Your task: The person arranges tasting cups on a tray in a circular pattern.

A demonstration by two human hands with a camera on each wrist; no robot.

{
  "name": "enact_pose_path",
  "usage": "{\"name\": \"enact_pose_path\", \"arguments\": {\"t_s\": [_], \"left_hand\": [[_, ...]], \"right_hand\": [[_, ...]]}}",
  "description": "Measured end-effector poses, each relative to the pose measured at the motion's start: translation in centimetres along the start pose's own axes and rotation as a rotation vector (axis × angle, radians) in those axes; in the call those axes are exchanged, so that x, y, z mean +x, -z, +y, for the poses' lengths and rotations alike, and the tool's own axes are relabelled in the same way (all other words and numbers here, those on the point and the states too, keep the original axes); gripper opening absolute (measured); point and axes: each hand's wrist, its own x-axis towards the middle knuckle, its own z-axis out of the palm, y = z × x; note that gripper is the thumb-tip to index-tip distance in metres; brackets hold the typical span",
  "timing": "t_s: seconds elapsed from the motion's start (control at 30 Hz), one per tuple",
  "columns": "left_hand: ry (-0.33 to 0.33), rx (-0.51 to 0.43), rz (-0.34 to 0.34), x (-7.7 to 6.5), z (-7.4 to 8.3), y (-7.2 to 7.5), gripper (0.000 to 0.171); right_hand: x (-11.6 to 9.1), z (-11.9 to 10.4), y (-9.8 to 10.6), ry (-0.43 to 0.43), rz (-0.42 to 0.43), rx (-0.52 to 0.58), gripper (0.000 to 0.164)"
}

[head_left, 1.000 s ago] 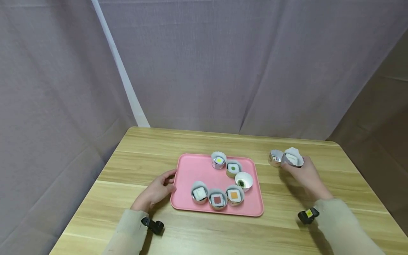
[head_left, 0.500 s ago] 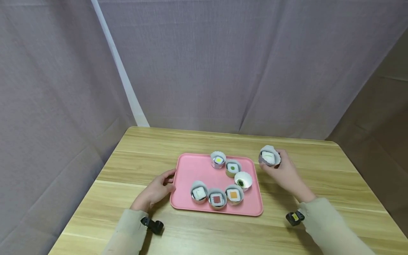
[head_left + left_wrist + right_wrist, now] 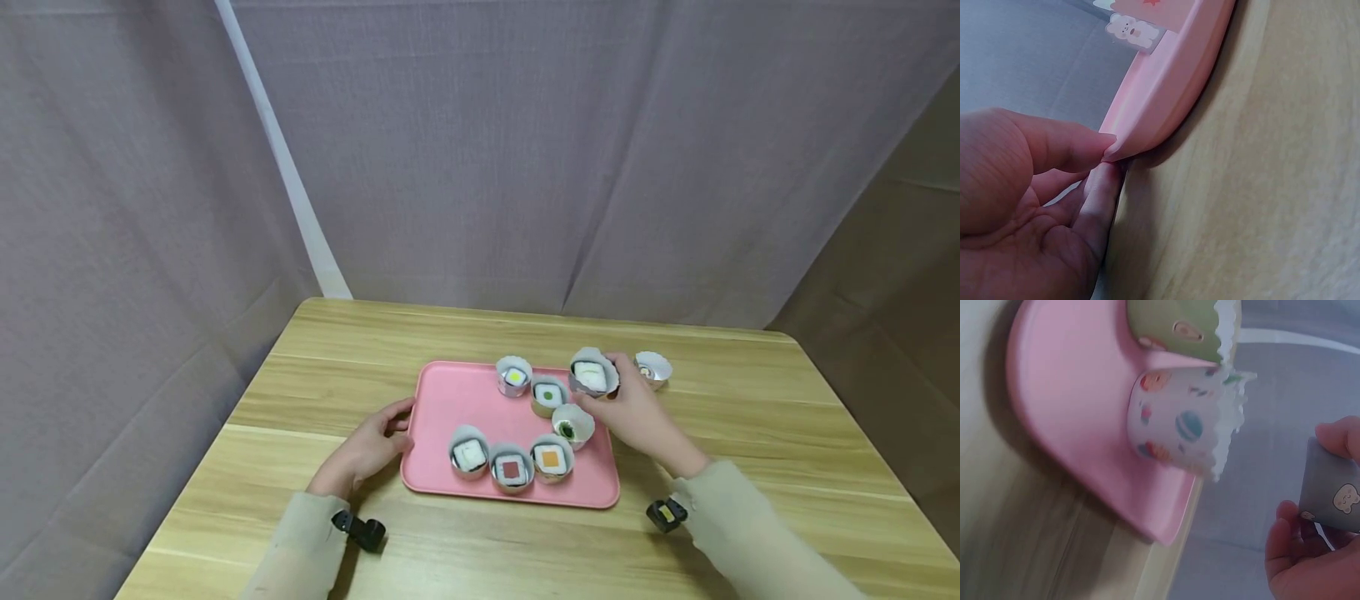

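My left hand (image 3: 367, 452) pinches the left rim of a pink tray (image 3: 452, 402), thumb on the rim and fingers below it in the left wrist view. With my right hand (image 3: 647, 427) I grip a grey paper baking cup (image 3: 1329, 487) printed with a bear; a whitish square sushi piece (image 3: 590, 375) sits inside. This cup is over the tray's far right corner, above the tray in the right wrist view. Nearest to it stand a green cup (image 3: 1175, 325) and a white patterned cup (image 3: 1169, 422), the latter holding a dark green filling (image 3: 567, 431).
Along the tray's near side is a row of cups with plain white, red-centred (image 3: 512, 471) and orange-centred (image 3: 551, 460) pieces. A yellow-centred one (image 3: 514, 377) stands at the tray's far edge. Another cup (image 3: 655, 367) stands on the wooden table (image 3: 780, 417) behind my right hand.
My right hand has carried the grey baking cup leftward from beside the other cup on the table to over the tray's far right corner. My left hand has stayed at the rim.
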Motion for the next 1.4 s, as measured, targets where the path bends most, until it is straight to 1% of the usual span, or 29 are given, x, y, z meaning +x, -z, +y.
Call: {"name": "enact_pose_path", "arguments": {"t_s": [0.17,0.33,0.5,0.57,0.7,0.83,0.93,1.1,1.17,1.33,1.4], "left_hand": [[0.005,0.019,0.0,0.0,0.0,0.0,0.062],[0.002,0.03,-0.006,0.1,-0.1,0.1,0.062],[0.009,0.026,0.001,0.1,-0.1,0.0,0.063],[0.018,0.026,0.008,0.1,-0.2,0.0,0.063],[0.028,0.033,0.017,0.2,-0.3,0.2,0.062],[0.027,0.033,0.017,0.2,-0.3,0.3,0.062],[0.021,0.023,0.015,0.2,-0.3,0.3,0.062],[0.017,0.018,0.016,0.2,-0.5,0.3,0.063],[0.018,0.018,0.017,0.2,-0.5,0.3,0.063],[0.026,0.019,0.017,0.3,-0.6,0.5,0.062],[0.026,0.019,0.017,0.3,-0.6,0.5,0.062]], "right_hand": [[0.1,-0.9,-0.8,-0.007,-0.026,0.012,0.07],[0.2,-2.0,-1.7,-0.015,-0.053,0.033,0.069],[0.3,-3.1,-2.8,-0.036,-0.078,0.075,0.068],[0.4,-3.4,-3.4,-0.033,-0.088,0.092,0.065],[0.6,-3.7,-4.7,0.002,-0.097,0.082,0.061],[0.8,-4.5,-6.4,0.0,-0.117,0.085,0.057],[1.0,-5.4,-7.8,-0.021,-0.15,0.11,0.059],[1.2,-6.3,-9.6,-0.043,-0.216,0.113,0.073],[1.4,-6.5,-10.2,-0.058,-0.236,0.116,0.073],[1.9,-6.9,-11.5,-0.094,-0.243,0.141,0.07],[2.1,-7.0,-11.9,-0.118,-0.245,0.142,0.073]]}}
